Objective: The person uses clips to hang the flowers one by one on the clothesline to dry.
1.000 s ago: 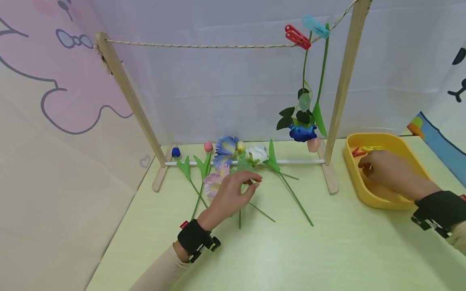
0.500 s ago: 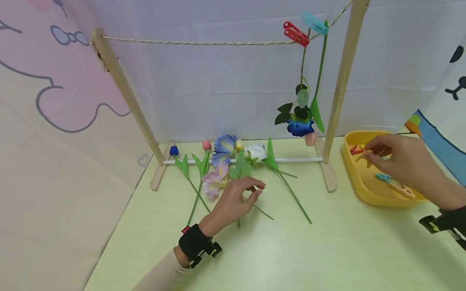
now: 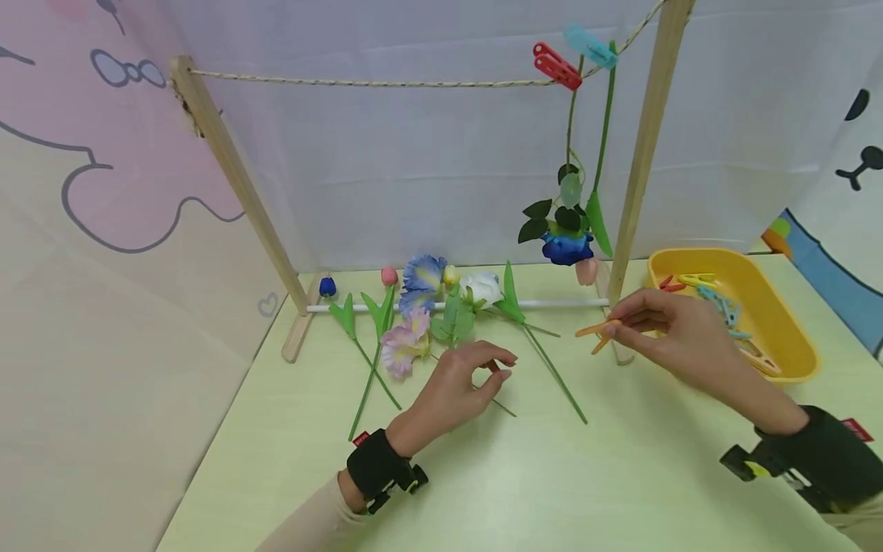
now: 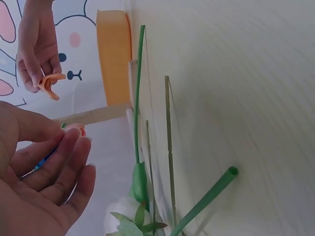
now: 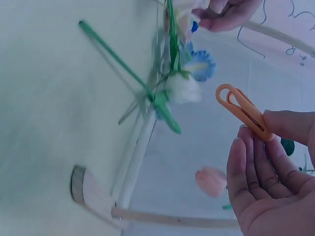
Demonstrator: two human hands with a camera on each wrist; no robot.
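My right hand (image 3: 616,328) pinches an orange clothespin (image 3: 595,332) between thumb and fingers, just left of the rack's right wooden post (image 3: 638,165). The right wrist view shows the clothespin (image 5: 243,114) sticking out from the fingertips (image 5: 256,162). My left hand (image 3: 498,369) hovers over the green stems (image 3: 552,372) of several artificial flowers (image 3: 414,337) lying on the table, fingers loosely curled and holding nothing. In the left wrist view, the relaxed fingers (image 4: 64,162) are above the stems (image 4: 170,142), with the clothespin (image 4: 50,81) beyond.
A rope (image 3: 359,82) spans a wooden rack; a red peg (image 3: 556,67) and a teal peg (image 3: 588,44) hold a blue flower (image 3: 567,247) and a pink tulip (image 3: 587,270) hanging upside down. A yellow tray (image 3: 779,322) at right holds several pegs.
My right hand left the yellow tray with an orange clothespin and moved left, in front of the right post. My left hand shifted slightly right over the stems.
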